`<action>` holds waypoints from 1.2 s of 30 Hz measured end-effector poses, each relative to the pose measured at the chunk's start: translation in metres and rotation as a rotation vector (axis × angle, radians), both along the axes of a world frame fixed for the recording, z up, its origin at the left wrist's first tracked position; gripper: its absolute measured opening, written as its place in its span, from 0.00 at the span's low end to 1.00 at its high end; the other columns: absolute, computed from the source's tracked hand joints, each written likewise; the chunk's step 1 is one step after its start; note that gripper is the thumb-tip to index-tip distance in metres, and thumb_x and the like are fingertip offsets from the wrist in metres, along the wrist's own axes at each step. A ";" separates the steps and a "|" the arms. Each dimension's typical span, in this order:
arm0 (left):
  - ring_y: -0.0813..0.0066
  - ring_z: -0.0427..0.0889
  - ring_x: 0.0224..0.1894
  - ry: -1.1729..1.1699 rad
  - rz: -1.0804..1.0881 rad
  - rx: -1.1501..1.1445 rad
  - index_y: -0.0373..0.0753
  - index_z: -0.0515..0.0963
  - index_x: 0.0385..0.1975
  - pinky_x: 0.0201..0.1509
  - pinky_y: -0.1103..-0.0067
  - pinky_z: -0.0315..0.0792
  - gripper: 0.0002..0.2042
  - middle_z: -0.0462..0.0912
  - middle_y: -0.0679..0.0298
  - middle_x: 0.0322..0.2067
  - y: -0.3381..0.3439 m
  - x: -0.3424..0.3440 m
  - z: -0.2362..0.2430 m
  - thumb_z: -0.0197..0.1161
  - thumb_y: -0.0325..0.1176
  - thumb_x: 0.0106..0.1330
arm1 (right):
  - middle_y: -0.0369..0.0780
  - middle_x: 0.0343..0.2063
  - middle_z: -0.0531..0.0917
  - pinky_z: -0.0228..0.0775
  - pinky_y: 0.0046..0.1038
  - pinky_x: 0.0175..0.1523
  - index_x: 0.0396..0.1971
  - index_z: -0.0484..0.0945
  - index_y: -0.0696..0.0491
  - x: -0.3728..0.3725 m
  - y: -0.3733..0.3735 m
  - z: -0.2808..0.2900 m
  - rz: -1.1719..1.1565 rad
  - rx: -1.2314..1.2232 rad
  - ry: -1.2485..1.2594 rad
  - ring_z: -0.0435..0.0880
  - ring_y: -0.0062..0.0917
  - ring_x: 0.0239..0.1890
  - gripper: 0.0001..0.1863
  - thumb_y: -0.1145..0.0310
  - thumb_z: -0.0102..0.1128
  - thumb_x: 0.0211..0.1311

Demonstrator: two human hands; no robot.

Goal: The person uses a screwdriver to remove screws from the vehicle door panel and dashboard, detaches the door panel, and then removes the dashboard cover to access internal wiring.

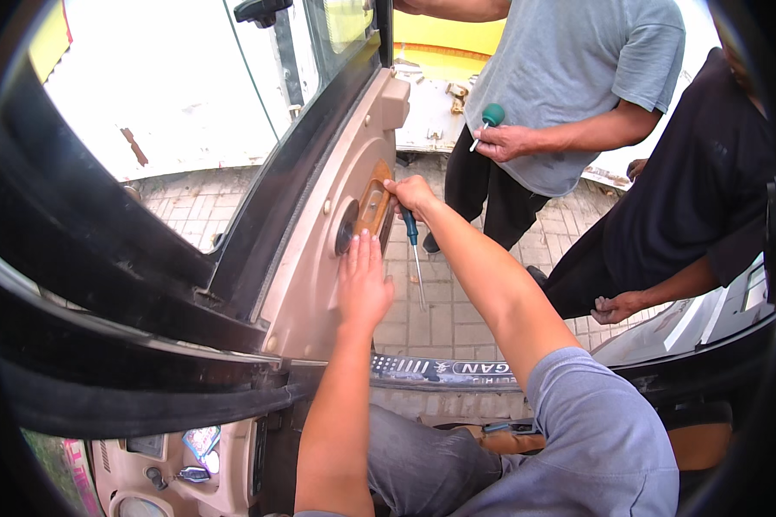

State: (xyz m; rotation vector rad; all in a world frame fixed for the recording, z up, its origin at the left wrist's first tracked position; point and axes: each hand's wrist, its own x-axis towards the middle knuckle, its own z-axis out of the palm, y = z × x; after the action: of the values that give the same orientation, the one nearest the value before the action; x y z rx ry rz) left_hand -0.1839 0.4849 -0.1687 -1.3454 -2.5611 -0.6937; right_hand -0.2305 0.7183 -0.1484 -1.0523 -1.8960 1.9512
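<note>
Lying along the tan plastic door panel, the long wood-brown handle trim sits just beside a round black speaker. The left hand has its fingers out straight and touching the trim's low end. The right hand touches the top end, with some fingers curled around a blue-green-handled metal screwdriver that points down. Past the door, a person in a grey shirt holds a small screwdriver with a round green knob. Farther right stands a person in black clothes. Pale paving bricks cover the ground.
</note>
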 end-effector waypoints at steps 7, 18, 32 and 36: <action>0.55 0.57 0.72 -0.004 0.060 0.071 0.32 0.61 0.67 0.75 0.63 0.54 0.38 0.60 0.51 0.69 0.003 0.000 -0.007 0.66 0.33 0.54 | 0.39 0.13 0.74 0.66 0.30 0.14 0.21 0.76 0.60 0.002 0.004 -0.005 0.089 0.045 0.027 0.73 0.25 0.10 0.20 0.60 0.62 0.66; 0.58 0.57 0.73 0.027 0.105 -0.041 0.31 0.63 0.66 0.76 0.65 0.50 0.37 0.60 0.52 0.70 0.013 -0.001 -0.010 0.65 0.37 0.54 | 0.41 0.09 0.74 0.63 0.31 0.13 0.15 0.78 0.61 0.004 0.009 0.000 0.198 0.322 -0.078 0.71 0.25 0.07 0.25 0.56 0.61 0.65; 0.57 0.66 0.67 0.149 0.212 0.055 0.31 0.70 0.60 0.71 0.64 0.59 0.30 0.69 0.52 0.65 0.023 -0.010 -0.028 0.59 0.30 0.53 | 0.37 0.12 0.78 0.69 0.22 0.24 0.16 0.75 0.57 0.023 -0.045 0.180 -0.078 0.618 0.872 0.76 0.17 0.15 0.22 0.57 0.64 0.64; 0.57 0.64 0.69 0.077 0.173 0.084 0.30 0.70 0.60 0.73 0.64 0.56 0.31 0.68 0.51 0.65 0.032 -0.009 -0.026 0.59 0.31 0.52 | 0.32 0.11 0.75 0.64 0.18 0.21 0.16 0.73 0.55 0.001 -0.048 0.165 -0.119 0.523 1.026 0.72 0.11 0.14 0.20 0.61 0.64 0.65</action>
State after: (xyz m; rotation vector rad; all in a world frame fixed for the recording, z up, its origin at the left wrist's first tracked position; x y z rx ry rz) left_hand -0.1929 0.5171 -0.1950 -1.0872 -2.5196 -0.6957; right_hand -0.2297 0.6702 0.0170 0.0323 -1.5033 1.3459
